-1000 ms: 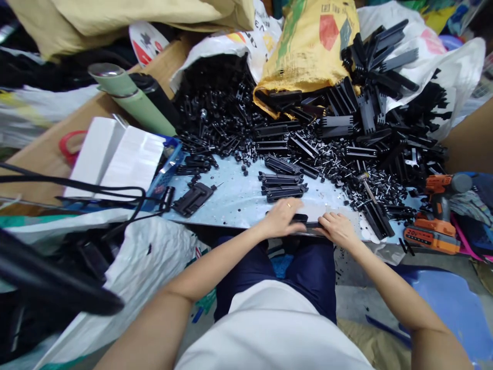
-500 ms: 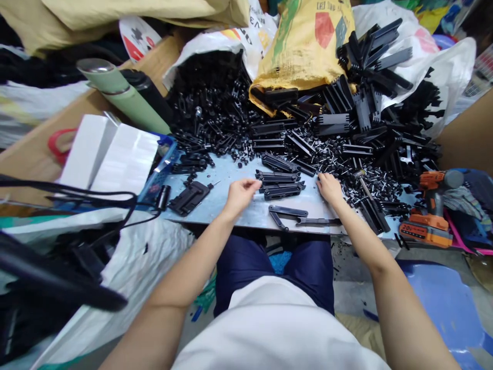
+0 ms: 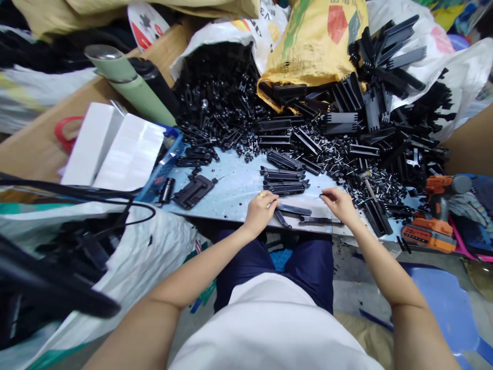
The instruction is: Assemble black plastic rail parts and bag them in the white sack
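My left hand (image 3: 262, 211) is closed in a pinch over the left joint of a black hinged arm (image 3: 295, 209). Its fingertips cover that joint, and whatever they hold is hidden. To the right, my right hand (image 3: 341, 204) pinches a small dark piece (image 3: 322, 195) between thumb and finger, just above the table; it is too small to name. The hinged arm lies folded at an angle near the table's front edge, with a second thin black bar (image 3: 319, 220) beside it. Behind my hands lies a row of black folded arms (image 3: 285, 188).
Loose black parts (image 3: 227, 110) and small screws (image 3: 379, 185) are heaped across the back of the blue table (image 3: 234, 180). A black tool case (image 3: 195, 191) lies left. An orange cordless drill (image 3: 433, 221) stands right. A yellow sack (image 3: 311, 46) spills parts.
My left hand has moved right and nearer, from the row of folded arms to the hinged arm's joint. My right hand has drawn back from the screw heap with a small dark piece.
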Demonstrator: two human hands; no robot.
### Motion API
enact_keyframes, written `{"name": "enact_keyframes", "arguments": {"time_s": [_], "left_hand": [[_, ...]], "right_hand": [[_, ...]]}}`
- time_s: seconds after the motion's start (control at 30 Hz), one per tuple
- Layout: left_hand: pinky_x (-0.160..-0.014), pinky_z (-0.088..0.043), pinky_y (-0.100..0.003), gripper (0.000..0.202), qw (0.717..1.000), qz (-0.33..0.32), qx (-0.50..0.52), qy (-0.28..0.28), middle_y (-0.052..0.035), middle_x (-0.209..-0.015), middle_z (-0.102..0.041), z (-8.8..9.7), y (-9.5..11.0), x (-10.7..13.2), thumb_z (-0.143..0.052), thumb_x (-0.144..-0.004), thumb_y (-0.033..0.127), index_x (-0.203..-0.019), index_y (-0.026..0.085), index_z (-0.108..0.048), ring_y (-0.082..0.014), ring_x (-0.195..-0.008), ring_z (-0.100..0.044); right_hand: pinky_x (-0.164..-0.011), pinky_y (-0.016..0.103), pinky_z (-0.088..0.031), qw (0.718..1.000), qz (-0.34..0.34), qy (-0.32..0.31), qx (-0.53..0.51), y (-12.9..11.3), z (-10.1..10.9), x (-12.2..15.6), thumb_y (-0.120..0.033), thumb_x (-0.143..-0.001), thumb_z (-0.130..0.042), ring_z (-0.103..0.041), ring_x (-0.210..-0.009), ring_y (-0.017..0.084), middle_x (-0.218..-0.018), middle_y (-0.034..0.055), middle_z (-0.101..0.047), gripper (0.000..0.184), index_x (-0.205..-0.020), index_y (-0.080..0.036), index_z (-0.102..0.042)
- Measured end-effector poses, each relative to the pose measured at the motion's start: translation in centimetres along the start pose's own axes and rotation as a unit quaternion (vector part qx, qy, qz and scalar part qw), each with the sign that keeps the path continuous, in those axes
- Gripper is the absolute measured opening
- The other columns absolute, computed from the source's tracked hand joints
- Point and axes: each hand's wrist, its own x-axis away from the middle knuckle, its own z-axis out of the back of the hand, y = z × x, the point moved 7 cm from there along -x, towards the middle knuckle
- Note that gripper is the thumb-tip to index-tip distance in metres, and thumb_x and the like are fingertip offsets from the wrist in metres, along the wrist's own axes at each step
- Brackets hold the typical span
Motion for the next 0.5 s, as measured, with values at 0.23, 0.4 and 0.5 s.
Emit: {"name": "enact_keyframes", "arguments": {"time_s": [0.23, 0.4, 0.5], "left_hand": [[-0.069, -0.047, -0.031, 0.021, 0.923, -0.302, -0.236, 0.041, -0.0115, -0.089, -0.058, -1.0, 2.1, 2.5, -0.039, -0.095, 0.016, -0.107, 0.011, -0.055, -0.0206, -0.082, -0.056], [-0.068, -0.046, -0.03, 0.025, 0.904, -0.352, -0.242, 0.022, -0.0102, -0.084, -0.058, -1.0, 1.2, 2.9, -0.034, -0.094, 0.011, -0.112, 0.011, -0.051, -0.0187, -0.076, -0.056], [-0.066, -0.043, -0.03, 0.023, 0.902, -0.337, -0.27, 0.009, -0.0092, -0.084, -0.058, -1.0, 1.1, 2.8, -0.036, -0.094, 0.011, -0.108, 0.013, -0.054, -0.0187, -0.077, -0.056]], "right_hand": [[-0.061, 0.024, -0.047, 0.996, 0.049, -0.064, -0.027, -2.3, -1.9, 1.8, -0.019, -0.075, -0.057, -0.058, -0.061, 0.012, -0.069, 0.0042, -0.063, 0.008, -0.071, -0.015, -0.062], [-0.064, 0.023, -0.046, 0.989, 0.128, -0.05, 0.045, -3.7, -2.1, 1.9, -0.013, -0.077, -0.054, -0.058, -0.067, 0.013, -0.071, 0.0054, -0.061, 0.009, -0.072, -0.015, -0.061], [-0.063, 0.022, -0.045, 0.981, 0.166, -0.061, 0.085, -4.6, -2.3, 2.3, -0.013, -0.08, -0.051, -0.057, -0.065, 0.012, -0.072, 0.0057, -0.06, 0.012, -0.073, -0.014, -0.061]]}}
